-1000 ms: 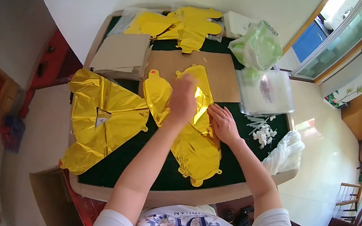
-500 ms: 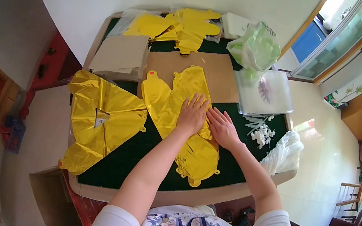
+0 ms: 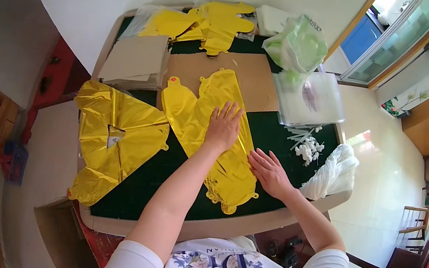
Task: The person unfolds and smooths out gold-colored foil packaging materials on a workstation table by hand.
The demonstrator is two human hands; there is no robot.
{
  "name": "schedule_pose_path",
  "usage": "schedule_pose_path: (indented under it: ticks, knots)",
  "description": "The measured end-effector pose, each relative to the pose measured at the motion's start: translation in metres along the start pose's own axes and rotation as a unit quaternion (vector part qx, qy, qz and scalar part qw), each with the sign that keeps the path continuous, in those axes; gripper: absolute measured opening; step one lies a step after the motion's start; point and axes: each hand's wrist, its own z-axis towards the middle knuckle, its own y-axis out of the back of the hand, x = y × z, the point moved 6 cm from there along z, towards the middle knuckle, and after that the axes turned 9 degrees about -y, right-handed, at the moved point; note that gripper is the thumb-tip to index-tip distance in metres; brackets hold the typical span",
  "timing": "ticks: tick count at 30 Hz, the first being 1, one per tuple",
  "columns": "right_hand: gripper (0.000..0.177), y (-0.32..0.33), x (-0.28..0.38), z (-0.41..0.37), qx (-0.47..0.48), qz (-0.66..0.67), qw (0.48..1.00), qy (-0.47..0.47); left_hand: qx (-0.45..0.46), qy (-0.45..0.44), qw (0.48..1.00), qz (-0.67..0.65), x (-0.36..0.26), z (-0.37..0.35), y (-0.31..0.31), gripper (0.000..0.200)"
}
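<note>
A flat gold foil balloon (image 3: 185, 107) lies slantwise across the table, partly on a cardboard sheet and partly on the dark green cloth. My left hand (image 3: 222, 130) rests flat on its upper middle, fingers stretched out and holding nothing. Lower down, my right hand (image 3: 269, 172) is open at the balloon's right edge, its fingertips at or very near the foil. To the left lies a second, larger gold foil balloon (image 3: 132, 162), creased, with a small opening in its middle that shows a printed letter.
Behind are more yellow foil pieces (image 3: 225, 27), a stack of cardboard sheets (image 3: 134, 61) and the brown cardboard sheet (image 3: 261, 82). On the right stand a green-white plastic bag (image 3: 297, 45), clear plastic sleeves (image 3: 317, 103), small white sticks and pieces (image 3: 309, 151) and a white bundle (image 3: 333, 175).
My right hand has slid down along the balloon's right edge, away from my left hand. The foil under it looks straighter along that side. My left hand stays on the balloon.
</note>
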Motion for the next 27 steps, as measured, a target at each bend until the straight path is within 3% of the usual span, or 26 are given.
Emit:
schedule_pose_path:
  ticks: [9,14,19,22,27]
  knots:
    - [0.037,0.027,0.01,-0.03,0.087,0.042,0.995,0.001,-0.01,0.001,1.0,-0.013,0.001,0.001,0.003,0.043]
    - [0.039,0.038,0.005,0.061,-0.171,0.107,0.977,-0.069,0.002,-0.004,1.0,-0.001,-0.003,0.0,0.006,0.044]
    - [0.048,-0.012,-0.022,0.123,-0.199,0.039,0.97,-0.136,0.05,0.023,0.998,-0.024,-0.005,0.002,0.012,0.046]
    - [0.05,-0.019,-0.027,0.126,-0.181,0.032,0.971,-0.154,-0.008,0.027,0.997,-0.075,0.0,0.002,0.008,0.048]
    - [0.045,-0.019,-0.022,0.124,-0.185,0.006,0.971,-0.149,-0.007,0.035,0.996,-0.077,0.005,0.003,0.012,0.052]
